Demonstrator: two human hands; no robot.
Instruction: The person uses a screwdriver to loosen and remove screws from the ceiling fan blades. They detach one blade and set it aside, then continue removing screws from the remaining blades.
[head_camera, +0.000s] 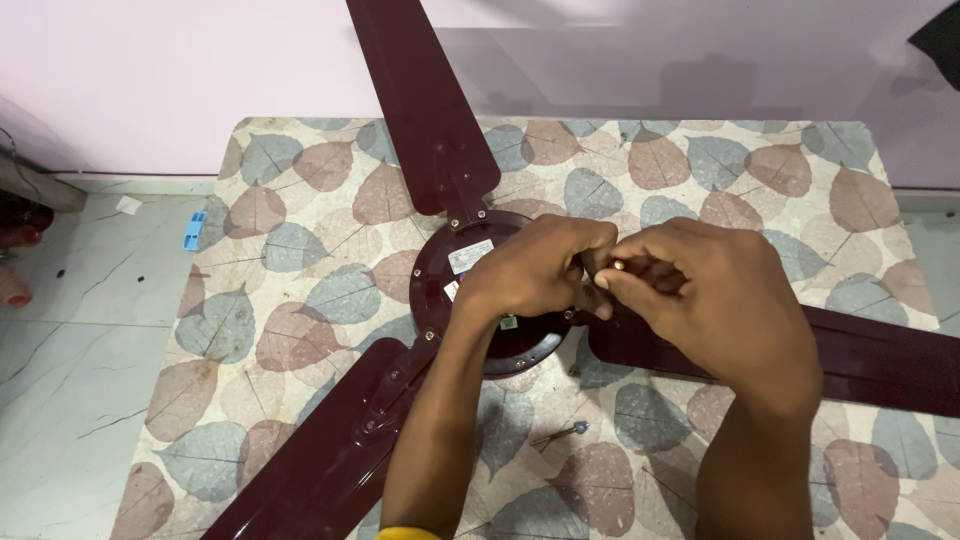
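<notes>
Hands meet over the middle of a dark red ceiling fan that lies flat on a table with a leaf-pattern cover. The left hand is curled, with its fingers bent in over the round motor hub of the fan. The right hand is just beside it, touching it, and its thumb and fingers pinch a small shiny thing. It is too small to tell what it is. Both hands are closed narrow, not spread wide.

Three blades stick out from the hub. One blade points far, toward the pink wall. One blade points near and left. One blade points right, and part of it is hidden under the right hand.

A small screw lies on the table, near the hub, between the two arms. A small blue thing lies on the floor at the far left, just beside the table edge.
</notes>
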